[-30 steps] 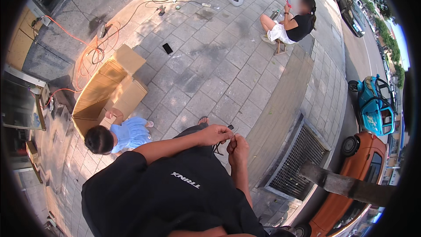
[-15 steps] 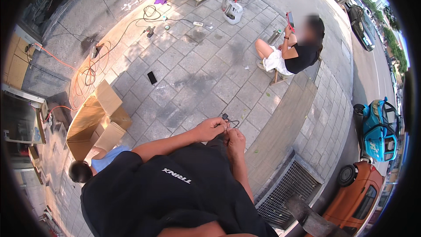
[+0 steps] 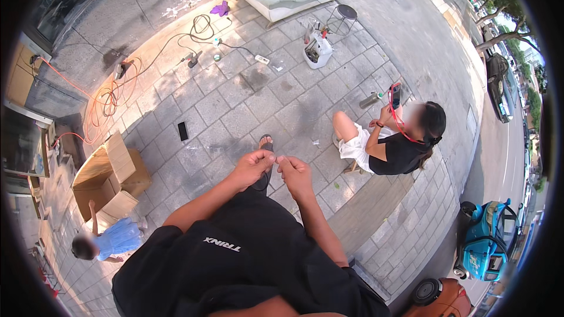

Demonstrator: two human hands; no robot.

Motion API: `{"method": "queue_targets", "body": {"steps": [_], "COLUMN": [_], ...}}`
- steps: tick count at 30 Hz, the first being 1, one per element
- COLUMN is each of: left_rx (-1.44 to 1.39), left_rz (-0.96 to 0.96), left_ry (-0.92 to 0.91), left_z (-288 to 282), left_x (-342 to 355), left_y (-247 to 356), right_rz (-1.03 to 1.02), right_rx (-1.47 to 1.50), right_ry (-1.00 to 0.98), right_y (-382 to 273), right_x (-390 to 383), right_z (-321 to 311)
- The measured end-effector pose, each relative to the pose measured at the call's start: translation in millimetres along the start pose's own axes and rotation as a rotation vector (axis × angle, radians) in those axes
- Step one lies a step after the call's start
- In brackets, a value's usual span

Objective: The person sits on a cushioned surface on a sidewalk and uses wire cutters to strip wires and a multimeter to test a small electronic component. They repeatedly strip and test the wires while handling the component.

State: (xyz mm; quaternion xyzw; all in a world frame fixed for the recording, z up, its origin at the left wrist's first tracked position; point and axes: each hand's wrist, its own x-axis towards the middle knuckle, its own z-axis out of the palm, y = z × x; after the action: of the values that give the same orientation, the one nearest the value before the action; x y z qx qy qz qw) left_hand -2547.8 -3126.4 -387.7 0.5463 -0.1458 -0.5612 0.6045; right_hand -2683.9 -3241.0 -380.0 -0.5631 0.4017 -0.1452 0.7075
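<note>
Thumbs and forefingers pinched nearly tip to tip, a bare left hand [image 3: 249, 170] and a bare right hand [image 3: 295, 177] face each other mid-frame — any small object between them cannot be made out. A dark open-toed sandal [image 3: 268, 147] shows just above; a black rectangular phone [image 3: 183, 131] lies left of centre.

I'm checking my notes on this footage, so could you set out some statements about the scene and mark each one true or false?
1. The left hand and right hand have their fingertips close together. True.
2. The cardboard box is closed up. False: it is open, with its flaps out.
3. The seated person holds up a red-edged phone. True.
4. The flat black slab lies inside the cardboard box. False: it lies on the paving, outside the box.
</note>
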Motion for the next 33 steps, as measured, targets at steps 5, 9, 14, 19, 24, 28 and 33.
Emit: {"method": "queue_targets", "body": {"steps": [5,9,14,19,24,28,33], "left_rx": [0.068,0.3,0.421,0.319,0.336,0.374,0.297], "left_rz": [0.01,0.068,0.16,0.076,0.056,0.06,0.076], "left_ry": [-0.186,-0.339,-0.391,-0.26,-0.134,-0.115,-0.254], "left_z": [24,41,60,87,123,170,212], "left_x": [140,234,336,432,540,611,705], "left_y": [69,129,164,216,261,300,334], "right_rz": [0.042,0.068,0.03,0.039,-0.047,-0.019,0.034], "right_rx": [0.047,0.039,0.111,0.168,0.121,0.131,0.227], "right_ry": [0.15,0.264,0.257,0.148,0.065,0.149,0.243], "right_y": [-65,-123,-159,-195,-215,-267,-326], "right_x": [116,180,266,379,500,559,619], "right_z": [-62,-100,-140,-181,-248,-302,-359]}}
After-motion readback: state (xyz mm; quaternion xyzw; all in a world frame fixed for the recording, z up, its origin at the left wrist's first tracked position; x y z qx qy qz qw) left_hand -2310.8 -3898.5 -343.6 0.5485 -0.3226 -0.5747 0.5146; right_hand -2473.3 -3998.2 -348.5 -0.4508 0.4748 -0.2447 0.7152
